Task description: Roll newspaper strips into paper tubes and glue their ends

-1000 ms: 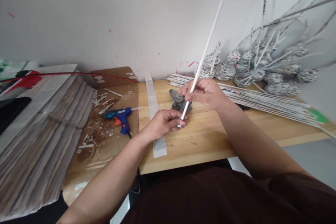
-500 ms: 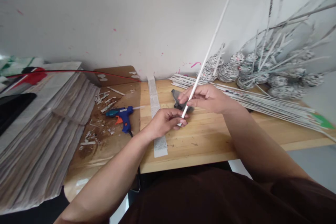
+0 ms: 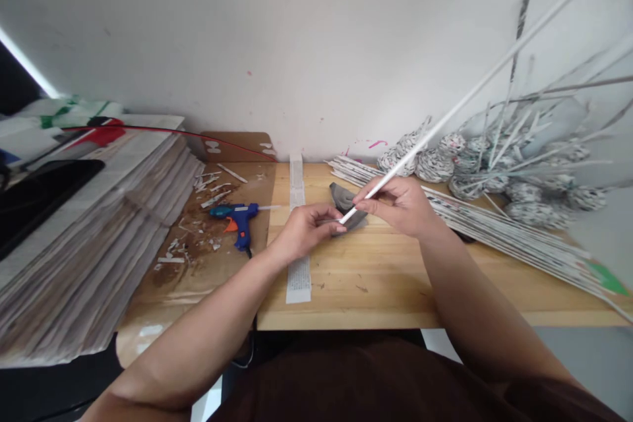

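A long white rolled paper stick slants from the middle of the table up to the upper right. My left hand pinches its lower end between thumb and fingers. A little further up, my right hand holds the same stick with thumb and fingertips. Below and behind the hands lies a dark grey object, partly hidden, whose kind I cannot make out. A printed paper strip lies lengthwise on the table, passing under my left hand.
A blue glue gun lies on brown cardboard among paper scraps. Left stands a tall newspaper stack. To the right are a bundle of rolled paper sticks and several woven paper pieces with sticks jutting out. The table's front edge is near me.
The paper stick has tilted from steep to a lower slant, its upper end swinging right. Both hands stay on it, my right hand slightly lower. The view has shifted a little.
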The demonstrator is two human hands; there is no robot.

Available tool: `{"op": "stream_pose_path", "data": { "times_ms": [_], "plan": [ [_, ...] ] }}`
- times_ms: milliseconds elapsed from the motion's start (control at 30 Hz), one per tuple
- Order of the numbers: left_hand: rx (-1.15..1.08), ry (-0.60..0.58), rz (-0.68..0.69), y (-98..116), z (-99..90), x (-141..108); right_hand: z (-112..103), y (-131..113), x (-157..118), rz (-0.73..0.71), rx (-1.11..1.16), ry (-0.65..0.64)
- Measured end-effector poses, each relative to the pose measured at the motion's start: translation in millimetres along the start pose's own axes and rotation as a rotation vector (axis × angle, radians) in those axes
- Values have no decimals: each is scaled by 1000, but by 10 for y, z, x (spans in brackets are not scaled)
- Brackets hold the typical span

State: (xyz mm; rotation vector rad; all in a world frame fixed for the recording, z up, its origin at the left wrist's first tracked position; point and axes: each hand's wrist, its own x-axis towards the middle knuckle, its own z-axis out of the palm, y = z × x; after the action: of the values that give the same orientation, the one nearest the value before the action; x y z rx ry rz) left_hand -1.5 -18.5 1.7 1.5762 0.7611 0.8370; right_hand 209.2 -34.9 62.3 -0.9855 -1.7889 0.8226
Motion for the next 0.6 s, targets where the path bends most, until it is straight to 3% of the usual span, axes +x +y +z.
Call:
{"op": "stream_pose_path", "data": {
  "times_ms": [133,300,467,600],
  "plan": [
    [164,121,75,234,-55,-22,-33,-142,-19,-46,-47,51],
    [205,146,63,549,-84,-156,-77,-387,-200,-199,-97,77],
    [-85,192,-87,714,-74,-368,30,-446,-448,-326,-88,160],
    [-407,275,-205,684,-22,-554,221,-433,-574,-438,-66,237]
  ]
}}
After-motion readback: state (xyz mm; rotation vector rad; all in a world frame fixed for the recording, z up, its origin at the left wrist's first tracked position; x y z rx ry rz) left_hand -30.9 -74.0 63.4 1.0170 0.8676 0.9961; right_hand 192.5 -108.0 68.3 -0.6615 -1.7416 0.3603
